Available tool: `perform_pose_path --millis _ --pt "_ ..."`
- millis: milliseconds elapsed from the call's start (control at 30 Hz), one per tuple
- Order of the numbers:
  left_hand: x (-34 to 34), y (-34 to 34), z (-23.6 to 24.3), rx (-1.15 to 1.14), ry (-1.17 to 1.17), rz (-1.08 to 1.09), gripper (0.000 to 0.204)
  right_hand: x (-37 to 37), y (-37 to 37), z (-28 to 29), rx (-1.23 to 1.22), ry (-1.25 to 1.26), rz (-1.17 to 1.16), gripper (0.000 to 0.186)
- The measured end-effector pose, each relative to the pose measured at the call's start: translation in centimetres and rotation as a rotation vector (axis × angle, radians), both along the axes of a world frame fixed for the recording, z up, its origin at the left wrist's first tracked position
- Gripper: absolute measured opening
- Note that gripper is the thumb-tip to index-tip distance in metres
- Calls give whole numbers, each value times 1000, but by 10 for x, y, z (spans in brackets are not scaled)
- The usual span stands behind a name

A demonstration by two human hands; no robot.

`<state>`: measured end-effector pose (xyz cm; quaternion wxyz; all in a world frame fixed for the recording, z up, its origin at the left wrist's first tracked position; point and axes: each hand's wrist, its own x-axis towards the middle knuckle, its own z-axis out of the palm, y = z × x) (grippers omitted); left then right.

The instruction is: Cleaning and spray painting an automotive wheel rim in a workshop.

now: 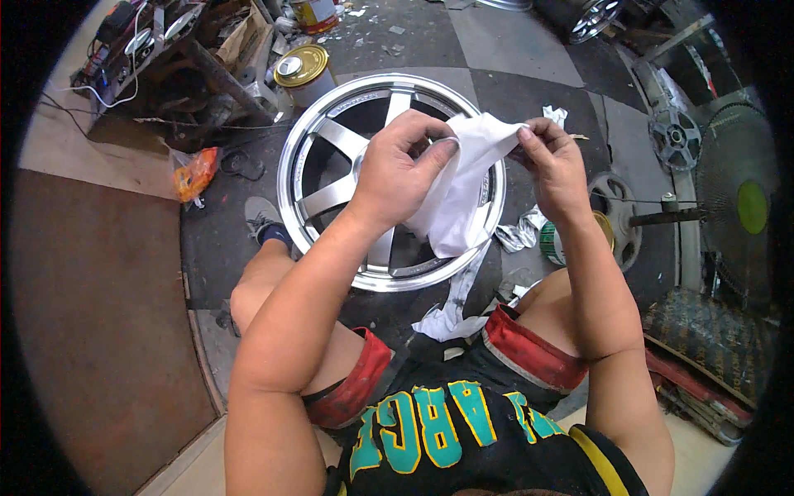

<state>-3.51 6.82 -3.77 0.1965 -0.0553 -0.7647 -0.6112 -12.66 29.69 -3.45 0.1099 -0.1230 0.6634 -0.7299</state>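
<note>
A silver six-spoke wheel rim (327, 198) lies on the floor between my legs. Over its right half hangs a white cloth (463, 198). My left hand (409, 165) grips the cloth near the rim's middle, thumb pressed to the fingers. My right hand (547, 161) pinches a corner of the cloth, held out to the right above the rim's edge. A crumpled white cloth (451, 322) lies on the floor just below the rim.
Paint cans (306, 78) and a cluttered metal stand (198, 58) are at upper left, near an orange bag (192, 174). At right stand a fan (728, 202), hubcap-like wheels (674, 132), a striped rag (517, 236) and a green can (552, 244).
</note>
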Motion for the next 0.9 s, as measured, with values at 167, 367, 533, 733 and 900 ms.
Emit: perform_pose_path --millis 167,367,533,733,900 --pt "-2 11 2 0 2 -18 16 19 -13 -6 38 -99 128 27" --pt "-3 14 3 -38 -93 -30 16 31 -22 -2 -61 -194 203 30" --pt "-5 14 6 -100 17 32 27 36 -22 1 22 -47 224 28" --pt "-5 -7 20 -146 -278 -289 54 17 -6 7 -215 -180 295 21" --pt "-4 -10 3 -423 -346 -311 49 5 15 26 -340 -108 196 20"
